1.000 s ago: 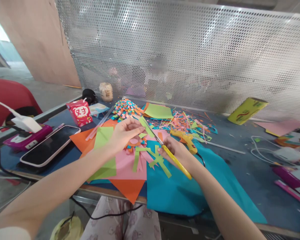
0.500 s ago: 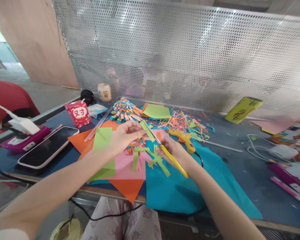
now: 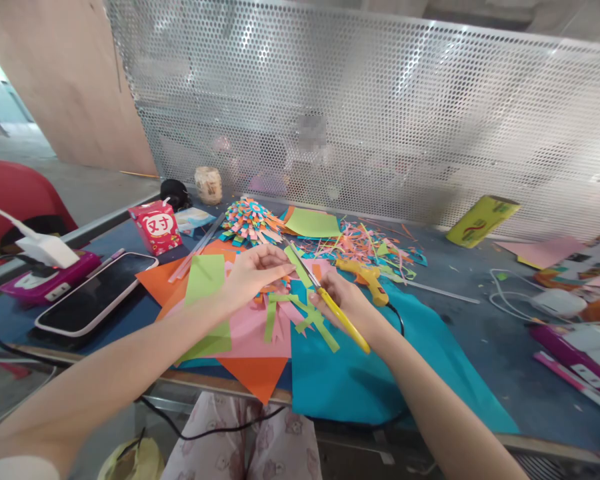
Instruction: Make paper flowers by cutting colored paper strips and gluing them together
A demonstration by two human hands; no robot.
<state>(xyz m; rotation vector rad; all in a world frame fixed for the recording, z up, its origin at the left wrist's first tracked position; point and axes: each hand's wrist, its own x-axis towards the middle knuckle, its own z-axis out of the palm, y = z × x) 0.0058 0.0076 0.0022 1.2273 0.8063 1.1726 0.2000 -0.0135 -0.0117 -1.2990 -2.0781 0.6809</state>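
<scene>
Left arm (image 3: 130, 363): bare, angled inward | left hand (image 3: 257, 272): pinching | right arm (image 3: 427, 390): bare, angled inward | right hand (image 3: 351, 308): curled, gripping

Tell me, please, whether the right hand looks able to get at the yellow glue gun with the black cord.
Probably yes: the glue gun lies just beyond the right hand, with nothing visible between them. But that hand holds yellow-handled metal scissors, so they would likely need setting down first.

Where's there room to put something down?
Right: a patch of table, mostly bare, between the blue sheet and power strip; a smaller one between yellow tube and clear stick. Crowded: the middle, with left hand, right hand, scissors, shreds; the left, with phone and red box.
</scene>
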